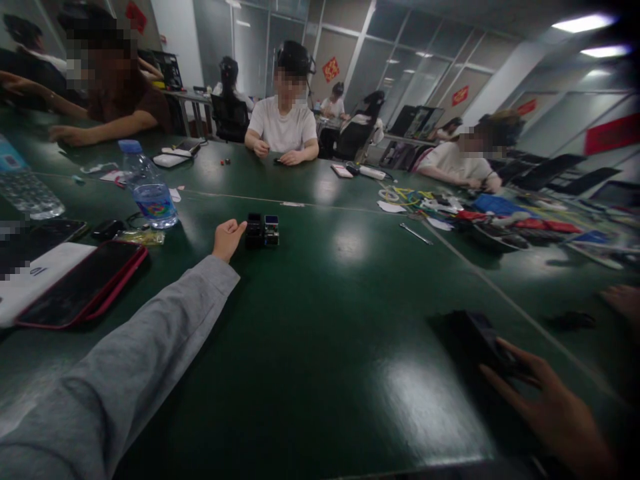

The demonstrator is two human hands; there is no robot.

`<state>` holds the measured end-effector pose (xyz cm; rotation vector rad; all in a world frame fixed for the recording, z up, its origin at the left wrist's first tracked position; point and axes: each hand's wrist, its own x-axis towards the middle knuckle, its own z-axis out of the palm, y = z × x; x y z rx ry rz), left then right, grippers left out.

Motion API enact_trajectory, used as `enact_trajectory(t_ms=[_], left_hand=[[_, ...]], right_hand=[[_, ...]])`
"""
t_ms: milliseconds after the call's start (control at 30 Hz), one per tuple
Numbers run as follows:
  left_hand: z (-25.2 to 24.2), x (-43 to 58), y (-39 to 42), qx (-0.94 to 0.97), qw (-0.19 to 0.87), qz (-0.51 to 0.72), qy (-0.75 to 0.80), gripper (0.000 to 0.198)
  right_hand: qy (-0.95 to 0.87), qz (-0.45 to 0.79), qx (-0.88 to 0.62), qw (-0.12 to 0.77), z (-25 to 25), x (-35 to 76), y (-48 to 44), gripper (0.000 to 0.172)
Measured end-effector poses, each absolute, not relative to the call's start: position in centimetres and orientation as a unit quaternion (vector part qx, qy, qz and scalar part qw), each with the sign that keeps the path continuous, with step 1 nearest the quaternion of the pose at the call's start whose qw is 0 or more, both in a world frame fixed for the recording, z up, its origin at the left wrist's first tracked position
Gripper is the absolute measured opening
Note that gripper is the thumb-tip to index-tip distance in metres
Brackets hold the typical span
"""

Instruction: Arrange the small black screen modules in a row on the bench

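Observation:
My left hand (229,240), in a grey sleeve, reaches far out over the table with its fingers curled. Its thumb tip meets the left edge of a small black case (254,231). Right beside that case stands a little module with a circuit board (271,231) and a small bluish-white top part. At the lower right, my right hand (550,393) is blurred, its thumb and fingers around the near end of a dark box-shaped object (473,333). That object looks tilted just over the table; its exact kind is unclear.
On the left lie a red-cased phone (85,283) and water bottles (150,190). A wrench (416,233) and a heap of cables and tools (500,213) lie to the right. A co-worker's hand (623,298) shows at the right edge. Several people sit around the green table (320,347).

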<state>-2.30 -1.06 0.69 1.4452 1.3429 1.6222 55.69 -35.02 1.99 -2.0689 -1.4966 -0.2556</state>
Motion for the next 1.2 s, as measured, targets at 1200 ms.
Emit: enact_trajectory(t_ms=[1200], left_hand=[[0.9,-2.3,-0.9,0.562,0.290,0.583,0.510,0.020]], right_hand=[[-0.731,-0.133,-0.618,0.258,4.1,25.0,-8.6,0.062]])
